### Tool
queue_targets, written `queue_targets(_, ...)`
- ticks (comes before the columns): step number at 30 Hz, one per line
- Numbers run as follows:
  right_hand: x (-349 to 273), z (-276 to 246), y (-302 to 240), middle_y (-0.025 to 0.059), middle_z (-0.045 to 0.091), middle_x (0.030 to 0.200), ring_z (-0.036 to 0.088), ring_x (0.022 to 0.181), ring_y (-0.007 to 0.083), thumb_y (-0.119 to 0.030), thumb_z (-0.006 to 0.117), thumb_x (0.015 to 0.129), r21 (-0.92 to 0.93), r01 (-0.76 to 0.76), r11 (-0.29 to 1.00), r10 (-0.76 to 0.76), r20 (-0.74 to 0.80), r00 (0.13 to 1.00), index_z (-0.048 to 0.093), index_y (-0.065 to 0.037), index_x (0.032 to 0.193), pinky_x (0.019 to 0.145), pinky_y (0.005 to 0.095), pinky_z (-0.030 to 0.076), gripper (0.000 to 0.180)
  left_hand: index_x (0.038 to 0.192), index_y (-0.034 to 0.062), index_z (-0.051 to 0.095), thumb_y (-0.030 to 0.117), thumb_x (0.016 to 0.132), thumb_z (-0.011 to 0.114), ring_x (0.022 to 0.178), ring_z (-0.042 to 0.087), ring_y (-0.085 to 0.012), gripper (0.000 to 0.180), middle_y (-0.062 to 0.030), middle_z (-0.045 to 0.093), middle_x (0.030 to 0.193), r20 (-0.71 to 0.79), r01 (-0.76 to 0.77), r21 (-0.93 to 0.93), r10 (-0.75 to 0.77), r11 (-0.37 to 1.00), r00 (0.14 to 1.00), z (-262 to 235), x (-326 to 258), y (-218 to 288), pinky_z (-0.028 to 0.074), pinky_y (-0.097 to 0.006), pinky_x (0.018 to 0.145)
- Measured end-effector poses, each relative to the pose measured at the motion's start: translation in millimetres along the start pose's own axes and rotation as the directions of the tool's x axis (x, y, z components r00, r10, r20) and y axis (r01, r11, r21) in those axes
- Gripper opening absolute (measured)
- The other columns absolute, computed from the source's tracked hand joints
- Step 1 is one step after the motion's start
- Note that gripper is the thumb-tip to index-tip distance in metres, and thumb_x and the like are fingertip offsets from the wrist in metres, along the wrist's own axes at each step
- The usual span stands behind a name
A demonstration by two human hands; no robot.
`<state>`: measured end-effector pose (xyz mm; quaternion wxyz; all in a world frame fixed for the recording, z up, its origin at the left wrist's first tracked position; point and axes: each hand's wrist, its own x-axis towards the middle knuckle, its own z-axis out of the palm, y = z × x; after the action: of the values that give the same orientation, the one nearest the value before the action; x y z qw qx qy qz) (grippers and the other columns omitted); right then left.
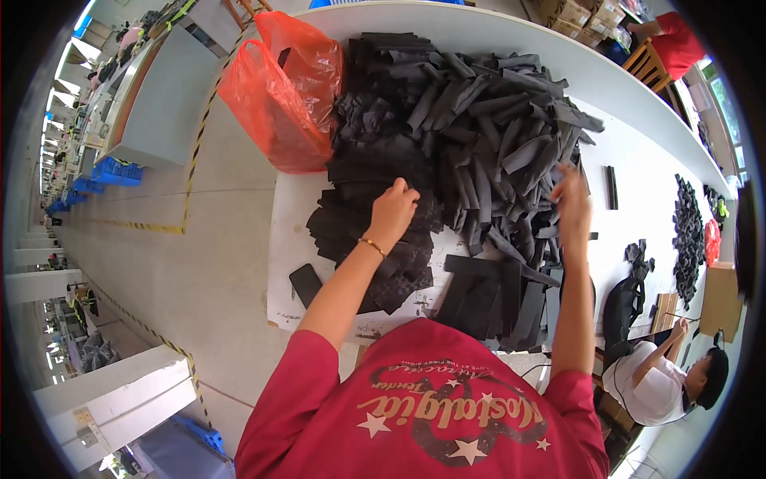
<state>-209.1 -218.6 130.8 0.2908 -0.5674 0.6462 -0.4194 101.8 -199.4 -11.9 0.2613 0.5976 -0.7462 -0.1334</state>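
My left hand (394, 212), with a bracelet at the wrist, is over the stacked black fabric pieces (367, 172) on the left of the table. Its fingers are curled together; whatever they may hold is too small or hidden to name. At the right edge of a loose heap of black fabric strips (499, 132), my right hand (571, 199) is smeared by motion, so its grip is unclear. Nearer to me, flat dark strips (483, 295) lie in overlapping rows between my forearms.
A red plastic bag (279, 104) stands at the table's far left corner. A black phone (305, 284) lies near the left edge. To the right, a narrow black strip (612, 188) rests on the white tabletop (638, 211). Another person in white (650, 383) sits at the right.
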Motion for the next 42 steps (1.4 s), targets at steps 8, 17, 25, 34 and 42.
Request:
queue_targets(8, -84.5, 5.2, 41.2, 0.0082, 0.061, 0.074, 0.061, 0.066, 0.0273, -0.013, 0.065, 0.085, -0.355, 0.405, 0.842, -0.271, 0.37, 0.888, 0.069, -0.008, 0.1, 0.059, 0.0362, 0.048, 0.016, 0.086, 0.0089, 0.071, 0.012, 0.076, 0.071, 0.068, 0.058, -0.0211, 0.01, -0.0049, 0.054, 0.082, 0.078, 0.043, -0.322, -0.019, 0.946, 0.997, -37.8, 12.8, 4.4, 0.047, -0.032, 0.063)
queue_targets(17, -83.3, 37.4, 38.3, 0.0093, 0.059, 0.073, 0.061, 0.065, 0.0273, -0.014, 0.064, 0.086, -0.361, 0.539, 0.761, -0.381, 0.424, 0.822, 0.067, -0.01, 0.106, 0.057, 0.0368, 0.048, 0.021, 0.083, 0.0133, 0.074, 0.014, 0.072, 0.074, 0.087, 0.052, -0.0233, 0.011, -0.0023, 0.055, 0.082, 0.008, -0.133, -0.266, 0.14, 0.955, 0.99, -53.6, 5.9, 23.1, 0.045, -0.034, 0.079)
queue_targets(25, -122.9, 97.5, 27.5, 0.0072, 0.057, 0.068, 0.05, 0.064, 0.0079, -0.007, 0.063, 0.088, 0.21, -0.168, 0.963, 0.047, 0.484, 0.874, 0.063, -0.001, 0.114, 0.059, 0.0249, 0.043, 0.027, 0.131, 0.0095, 0.048, 0.011, 0.075, 0.074, 0.117, 0.046, -0.0248, 0.062, -0.0101, 0.054, 0.118, -0.609, -0.049, -0.583, -0.396, 0.811, 0.688, -58.3, -25.6, 90.8, 0.037, -0.042, 0.097)
queue_targets(34, -170.9, 140.4, 14.3, 0.0231, 0.063, 0.08, 0.063, 0.072, 0.0408, -0.005, 0.062, 0.088, 0.007, 0.096, 0.995, -0.095, 0.208, 0.974, 0.06, 0.002, 0.101, 0.059, 0.0425, 0.048, 0.015, 0.097, 0.0, 0.064, 0.021, 0.089, 0.068, 0.069, 0.065, -0.0222, 0.023, -0.0091, 0.065, 0.078, 0.388, 0.028, -0.87, -0.65, -0.492, 0.653, -13.8, -53.5, 96.5, 0.053, -0.033, 0.062)
queue_targets(42, -204.6, 92.8, 19.8, 0.0204, 0.061, 0.072, 0.061, 0.062, 0.0356, -0.008, 0.062, 0.089, -0.034, 0.007, 0.999, 0.006, 0.383, 0.924, 0.062, 0.0, 0.093, 0.054, 0.0395, 0.046, 0.009, 0.084, 0.0005, 0.065, 0.021, 0.084, 0.074, 0.05, 0.059, -0.0184, 0.023, -0.0083, 0.063, 0.066, 0.37, 0.134, -0.921, -0.713, -0.366, 0.596, -22.2, -42.0, 87.1, 0.045, -0.029, 0.045)
